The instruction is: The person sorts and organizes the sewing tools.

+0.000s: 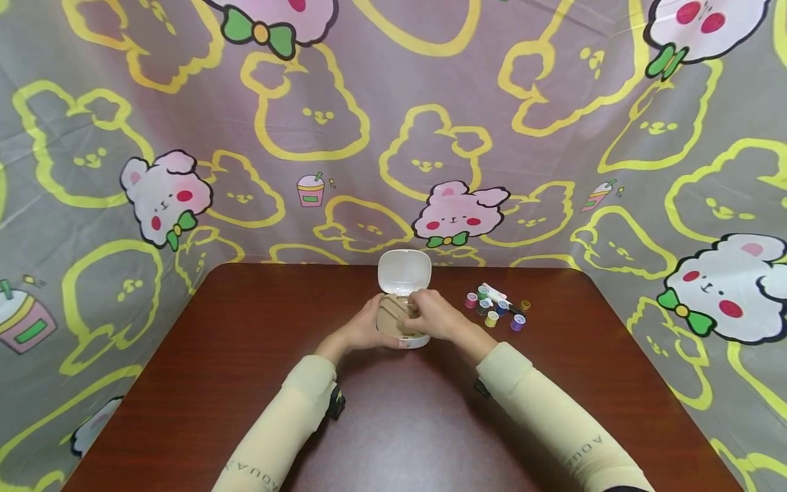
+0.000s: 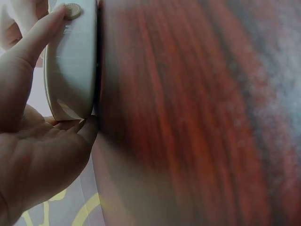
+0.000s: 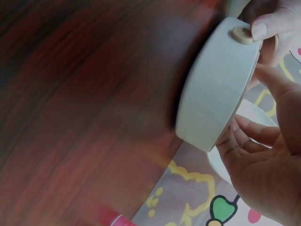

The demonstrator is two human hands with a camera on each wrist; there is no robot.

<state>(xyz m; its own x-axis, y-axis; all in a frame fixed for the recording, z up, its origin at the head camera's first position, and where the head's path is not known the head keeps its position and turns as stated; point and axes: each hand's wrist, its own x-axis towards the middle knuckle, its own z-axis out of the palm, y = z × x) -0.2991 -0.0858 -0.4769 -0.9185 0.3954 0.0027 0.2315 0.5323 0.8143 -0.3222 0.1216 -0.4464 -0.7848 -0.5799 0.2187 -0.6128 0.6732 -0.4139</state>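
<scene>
A small white box [image 1: 413,344] with rounded corners stands on the table, its hinged lid [image 1: 404,270] raised at the back. Inside lies a brown insert [image 1: 389,320] with ridges across it. My left hand [image 1: 363,326] grips the box's left side. In the left wrist view, its thumb rests by a round beige knob [image 2: 72,11] on the front wall, fingers under the side. Over the right part of the box, my right hand [image 1: 435,316] has its fingers and thumb curled at the insert. The right wrist view shows its fingertips [image 3: 230,129] behind the rim, partly hidden.
Right of the box stand several small lidded pots, among them a yellow pot [image 1: 492,319], a purple pot [image 1: 519,322] and a blue pot [image 1: 502,307]. A white pen-like stick [image 1: 494,292] lies behind them. A patterned curtain [image 1: 344,137] surrounds the brown table [image 1: 258,321].
</scene>
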